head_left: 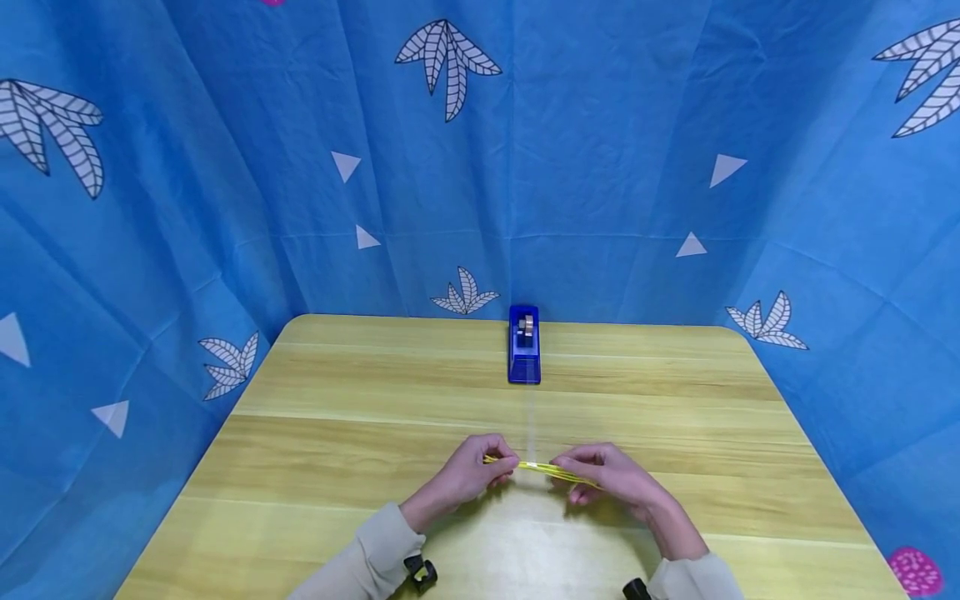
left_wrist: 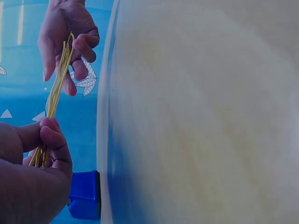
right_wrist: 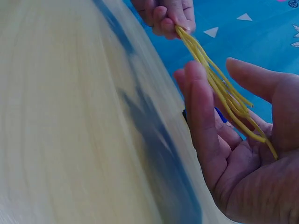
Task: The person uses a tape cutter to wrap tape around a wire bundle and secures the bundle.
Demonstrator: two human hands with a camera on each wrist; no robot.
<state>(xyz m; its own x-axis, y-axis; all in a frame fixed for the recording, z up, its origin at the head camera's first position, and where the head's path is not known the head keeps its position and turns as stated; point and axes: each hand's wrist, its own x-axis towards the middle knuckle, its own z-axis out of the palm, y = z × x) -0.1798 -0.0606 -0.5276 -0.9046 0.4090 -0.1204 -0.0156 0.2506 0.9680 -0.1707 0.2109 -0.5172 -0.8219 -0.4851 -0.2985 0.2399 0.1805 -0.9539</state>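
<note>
My left hand pinches a bundle of thin yellow cords between thumb and fingers, and short ends poke out behind the grip. The cords stretch rightward to my right hand. In the right wrist view the cord bundle passes between its thumb and fingers, which stand apart, with loose ends over the palm. A strip of clear tape runs from a blue tape dispenser toward me and meets the cords between the two hands. Whether it sticks all round them I cannot tell.
The dispenser stands near the far edge of a light wooden table. A blue curtain with leaf prints hangs behind and on both sides. Dark devices are worn at the wrists.
</note>
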